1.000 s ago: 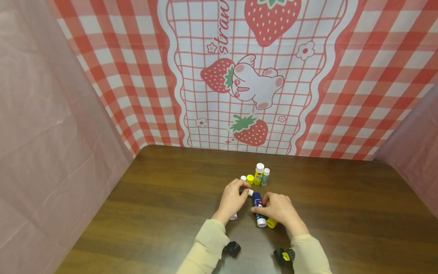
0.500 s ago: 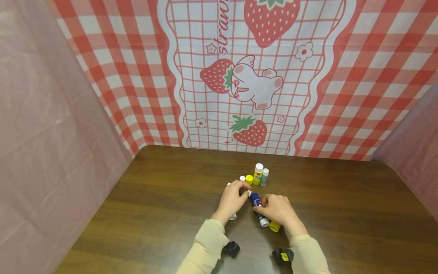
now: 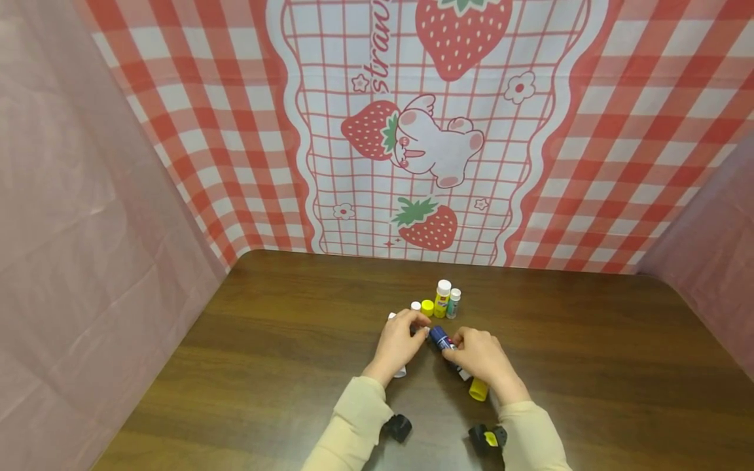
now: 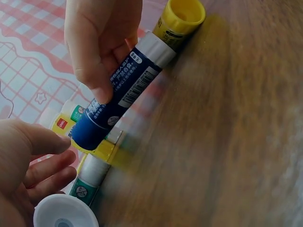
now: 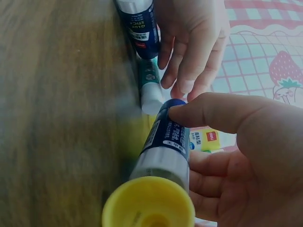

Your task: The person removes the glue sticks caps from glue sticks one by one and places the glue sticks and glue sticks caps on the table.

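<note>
My right hand [image 3: 480, 356] pinches a dark blue glue stick [image 4: 125, 90] between thumb and fingers. The stick lies slantwise, its blue cap [image 3: 437, 333] towards my left hand; whether it touches the table is unclear. Close by its pale base is a yellow glue stick [image 3: 479, 390] lying with its open-looking end towards me. With loosely extended fingers, my left hand [image 3: 402, 340] hovers or rests beside a green glue stick [image 5: 149, 75] with a white cap. Another blue glue stick [image 5: 138, 28] lies just beyond that one, mostly hidden by the left hand in the head view.
Farther back on the brown table [image 3: 294, 314] stand a yellow glue stick with a white cap [image 3: 443, 299] and a slim green one [image 3: 453, 304]. A yellow cap [image 3: 427, 307] and a white cap [image 3: 415, 306] are left of them. A checked cloth [image 3: 271, 163] hangs behind.
My right hand has closed its grip on the blue glue stick and turned it, its base swinging right. The yellow stick beside it has shifted right. My left hand has barely moved.
</note>
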Tool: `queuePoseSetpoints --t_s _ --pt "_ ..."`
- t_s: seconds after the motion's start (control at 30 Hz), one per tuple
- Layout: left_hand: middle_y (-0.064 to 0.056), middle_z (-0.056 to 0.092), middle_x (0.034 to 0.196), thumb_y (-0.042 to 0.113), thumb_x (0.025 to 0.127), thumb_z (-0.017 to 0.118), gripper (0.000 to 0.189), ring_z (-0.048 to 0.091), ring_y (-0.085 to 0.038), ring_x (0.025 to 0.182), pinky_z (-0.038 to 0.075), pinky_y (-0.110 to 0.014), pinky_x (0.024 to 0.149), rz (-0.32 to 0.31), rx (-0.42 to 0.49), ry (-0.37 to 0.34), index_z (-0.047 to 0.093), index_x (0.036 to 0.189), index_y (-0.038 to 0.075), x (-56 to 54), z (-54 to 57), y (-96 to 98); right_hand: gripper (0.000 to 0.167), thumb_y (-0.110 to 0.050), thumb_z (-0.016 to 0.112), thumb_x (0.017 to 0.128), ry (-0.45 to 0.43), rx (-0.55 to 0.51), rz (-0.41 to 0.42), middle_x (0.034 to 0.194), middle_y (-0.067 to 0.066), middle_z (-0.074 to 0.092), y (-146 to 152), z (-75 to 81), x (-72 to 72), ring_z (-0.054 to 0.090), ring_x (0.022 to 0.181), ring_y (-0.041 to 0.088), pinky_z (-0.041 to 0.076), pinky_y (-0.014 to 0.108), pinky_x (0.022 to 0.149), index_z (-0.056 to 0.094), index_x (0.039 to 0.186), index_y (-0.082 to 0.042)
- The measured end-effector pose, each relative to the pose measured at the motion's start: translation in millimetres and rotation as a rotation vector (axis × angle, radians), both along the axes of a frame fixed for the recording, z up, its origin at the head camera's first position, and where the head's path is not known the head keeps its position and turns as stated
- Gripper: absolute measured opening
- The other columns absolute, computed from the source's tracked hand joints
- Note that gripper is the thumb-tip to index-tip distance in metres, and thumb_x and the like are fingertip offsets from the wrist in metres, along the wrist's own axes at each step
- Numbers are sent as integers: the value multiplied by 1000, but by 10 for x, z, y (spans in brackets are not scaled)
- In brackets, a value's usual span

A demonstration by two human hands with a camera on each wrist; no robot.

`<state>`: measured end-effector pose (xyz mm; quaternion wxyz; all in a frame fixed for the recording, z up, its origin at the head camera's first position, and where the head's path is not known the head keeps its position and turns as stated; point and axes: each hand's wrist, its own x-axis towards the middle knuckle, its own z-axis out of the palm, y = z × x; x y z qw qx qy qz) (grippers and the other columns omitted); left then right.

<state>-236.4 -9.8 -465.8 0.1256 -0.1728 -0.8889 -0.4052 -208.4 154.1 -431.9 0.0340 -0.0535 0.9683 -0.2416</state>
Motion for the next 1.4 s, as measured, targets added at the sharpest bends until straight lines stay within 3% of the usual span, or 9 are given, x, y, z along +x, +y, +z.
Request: queuePoseSetpoints --t_s 0.17,0.4,0.63,0.93,1.4 --pt "3 64 92 21 82 67 15 60 -10 83 46 -22 74 -14 45 -5 66 95 15 6 12 -4 25 -28 70 74 28 -34 0 68 1 57 9 26 4 48 57 13 38 26 52 64 87 -7" --pt "1 65 95 28 81 67 27 61 -10 85 47 -23 75 -48 118 -66 65 104 13 6 61 -20 24 -26 72 72 150 -28 11 75 2 60 38 72 4 52 64 14 42 32 58 65 89 -10" --pt "-2 66 101 26 80 69 35 61 -12 89 48 -26 76 -148 204 -141 62 112 13 -2 83 -21 25 -25 74 71 228 -29 -5 78 2 56 30 100 7 51 68 17 42 34 61 66 91 -12" --pt "0 64 108 29 80 69 33 56 -8 83 48 -26 73 -192 204 -178 63 111 18 0 109 -48 28 -24 77 70 353 21 9 87 4 58 0 111 26 54 78 22 43 45 74 66 93 -12" --pt "3 66 91 23 79 70 24 50 -5 67 42 -18 59 -177 198 -115 66 103 19 -1 136 -58 30 -16 79 66 425 -18 43 85 4 56 -47 99 16 53 80 22 43 43 74 63 90 -8"
